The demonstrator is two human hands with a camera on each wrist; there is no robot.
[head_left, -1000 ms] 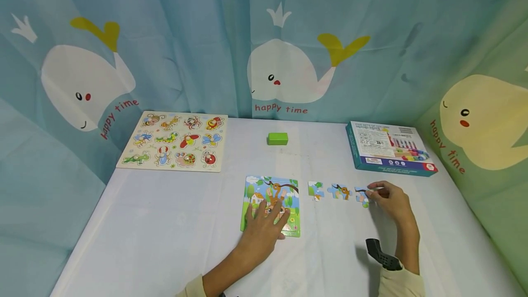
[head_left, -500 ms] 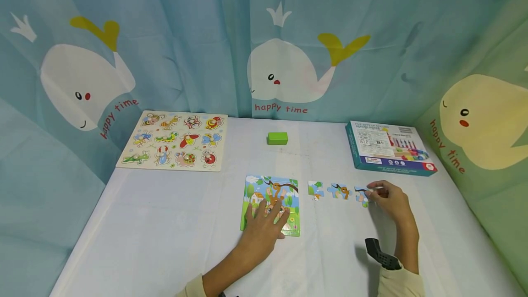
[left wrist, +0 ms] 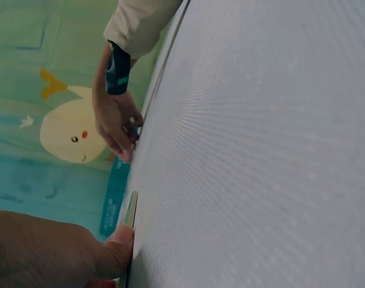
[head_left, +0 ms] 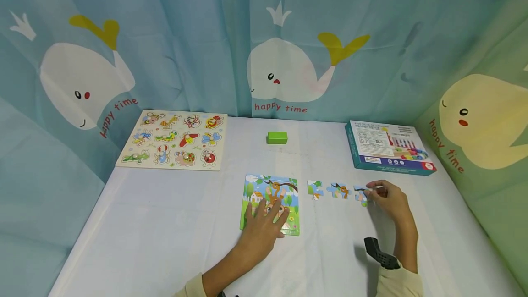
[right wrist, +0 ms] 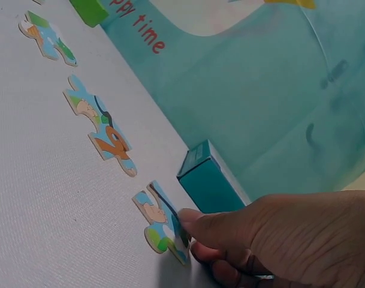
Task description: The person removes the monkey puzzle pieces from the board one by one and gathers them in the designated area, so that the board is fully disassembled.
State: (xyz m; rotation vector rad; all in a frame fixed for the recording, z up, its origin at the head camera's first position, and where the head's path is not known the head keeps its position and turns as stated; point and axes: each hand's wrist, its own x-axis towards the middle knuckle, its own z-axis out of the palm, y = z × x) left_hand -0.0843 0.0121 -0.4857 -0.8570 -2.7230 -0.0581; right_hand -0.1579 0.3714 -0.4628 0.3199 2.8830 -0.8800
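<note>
My left hand [head_left: 261, 230] rests with spread fingers on a framed monkey jigsaw puzzle [head_left: 252, 189], covering its lower middle. In the left wrist view, the thumb [left wrist: 119, 240] lies at the puzzle's edge. To the right, my right hand [head_left: 391, 200] pinches the right edge of a jigsaw piece [right wrist: 155, 213] between thumb and fingers; the piece lies at the table surface. Two more pieces stand apart in the same row: a middle piece with a brown monkey part [head_left: 340, 191] and a left piece with green leaves [head_left: 315, 189].
At the back left lies a wooden insect peg board [head_left: 173, 141]. A green block [head_left: 277, 138] stands at the back centre, and a teal-edged bead box [head_left: 389, 148] lies at the back right. Whale-printed curtains [head_left: 206, 49] border the white table [head_left: 165, 223].
</note>
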